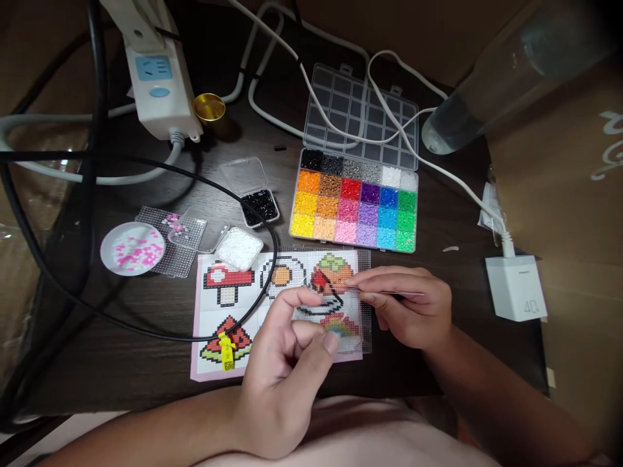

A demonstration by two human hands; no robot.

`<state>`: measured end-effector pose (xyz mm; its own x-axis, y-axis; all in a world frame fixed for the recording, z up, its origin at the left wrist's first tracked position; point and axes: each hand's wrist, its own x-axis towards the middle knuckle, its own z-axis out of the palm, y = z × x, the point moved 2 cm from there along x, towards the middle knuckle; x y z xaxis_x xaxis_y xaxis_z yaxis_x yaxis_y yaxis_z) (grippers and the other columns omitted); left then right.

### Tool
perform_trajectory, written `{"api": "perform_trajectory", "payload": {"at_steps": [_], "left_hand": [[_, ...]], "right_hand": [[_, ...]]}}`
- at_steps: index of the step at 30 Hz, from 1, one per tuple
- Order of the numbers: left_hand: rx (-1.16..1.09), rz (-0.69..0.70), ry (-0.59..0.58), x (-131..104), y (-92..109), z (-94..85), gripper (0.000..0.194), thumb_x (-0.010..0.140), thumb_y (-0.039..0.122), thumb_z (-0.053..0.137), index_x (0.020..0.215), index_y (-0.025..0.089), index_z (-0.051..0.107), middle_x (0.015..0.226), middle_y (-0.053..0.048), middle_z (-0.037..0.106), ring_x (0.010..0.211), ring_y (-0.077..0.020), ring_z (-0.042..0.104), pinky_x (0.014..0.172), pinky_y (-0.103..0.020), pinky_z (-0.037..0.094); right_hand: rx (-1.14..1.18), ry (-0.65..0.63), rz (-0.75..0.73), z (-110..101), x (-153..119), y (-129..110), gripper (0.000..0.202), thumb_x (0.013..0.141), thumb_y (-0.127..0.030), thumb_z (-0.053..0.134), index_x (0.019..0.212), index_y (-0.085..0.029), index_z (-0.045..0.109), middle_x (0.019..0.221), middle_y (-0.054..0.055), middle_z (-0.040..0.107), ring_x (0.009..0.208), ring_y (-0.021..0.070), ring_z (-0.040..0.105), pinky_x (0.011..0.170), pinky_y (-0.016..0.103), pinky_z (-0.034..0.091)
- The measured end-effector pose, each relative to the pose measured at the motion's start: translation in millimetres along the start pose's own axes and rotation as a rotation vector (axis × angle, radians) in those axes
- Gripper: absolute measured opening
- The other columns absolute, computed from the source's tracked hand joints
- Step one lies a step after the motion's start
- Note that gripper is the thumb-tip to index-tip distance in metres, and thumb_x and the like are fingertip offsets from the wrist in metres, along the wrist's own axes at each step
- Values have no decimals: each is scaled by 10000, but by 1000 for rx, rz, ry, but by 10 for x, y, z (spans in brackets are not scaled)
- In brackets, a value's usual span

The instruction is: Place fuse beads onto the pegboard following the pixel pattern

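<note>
My right hand [406,305] pinches slim tweezers [357,289], tips pointing left over a clear pegboard [366,324]. Beneath them are black bead outlines [318,310] and a red patch [320,281]. Nearer me, my left hand [287,370] is curled, its thumb against a bent finger and its index finger arched above. A faint clear curved line shows by its fingertips; what it holds, if anything, I cannot make out. The pegboard lies over the right part of a pattern sheet [207,376] with mushroom, egg and watermelon pictures; my left hand hides part of the sheet.
Behind the sheet are a bead organizer [355,201], small boxes of black beads [259,207] and white beads [239,248], and a dish [109,259] of pink and white beads. A black cable [195,338] crosses the sheet. A power strip [160,97] and charger [516,288] flank the area.
</note>
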<state>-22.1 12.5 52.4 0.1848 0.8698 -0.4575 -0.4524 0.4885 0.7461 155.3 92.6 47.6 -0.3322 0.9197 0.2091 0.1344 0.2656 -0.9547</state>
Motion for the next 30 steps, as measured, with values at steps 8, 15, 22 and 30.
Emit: {"api": "perform_trajectory", "payload": {"at_steps": [8, 15, 22, 30], "left_hand": [[306, -10, -198, 39, 82, 33, 378, 974, 437, 524, 708, 230, 354, 590, 72, 301, 545, -97, 257, 493, -270, 222], [332, -40, -231, 76, 85, 37, 343, 973, 413, 507, 718, 236, 361, 596, 74, 314, 550, -103, 265, 501, -268, 238], [329, -45, -233, 74, 86, 50, 343, 972, 410, 507, 716, 237, 357, 601, 75, 308, 555, -104, 262, 502, -266, 240], [322, -49, -228, 84, 94, 52, 348, 969, 413, 509, 711, 237, 358, 601, 73, 312, 557, -106, 265, 504, -265, 239]], "right_hand": [[-11, -8, -5, 30, 36, -18, 237, 833, -48, 698, 961, -217, 802, 923, 72, 815, 832, 220, 793, 774, 308, 680], [-10, -21, -9, 32, 25, -8, 255, 833, -36, 693, 976, -218, 801, 938, 71, 815, 847, 214, 793, 788, 298, 676], [-16, -16, -19, 37, 30, -7, 254, 834, -27, 684, 970, -207, 800, 931, 77, 815, 845, 217, 793, 767, 292, 678], [-21, -6, -10, 39, 19, 3, 256, 837, -39, 686, 972, -224, 800, 934, 66, 815, 840, 223, 794, 762, 310, 685]]}}
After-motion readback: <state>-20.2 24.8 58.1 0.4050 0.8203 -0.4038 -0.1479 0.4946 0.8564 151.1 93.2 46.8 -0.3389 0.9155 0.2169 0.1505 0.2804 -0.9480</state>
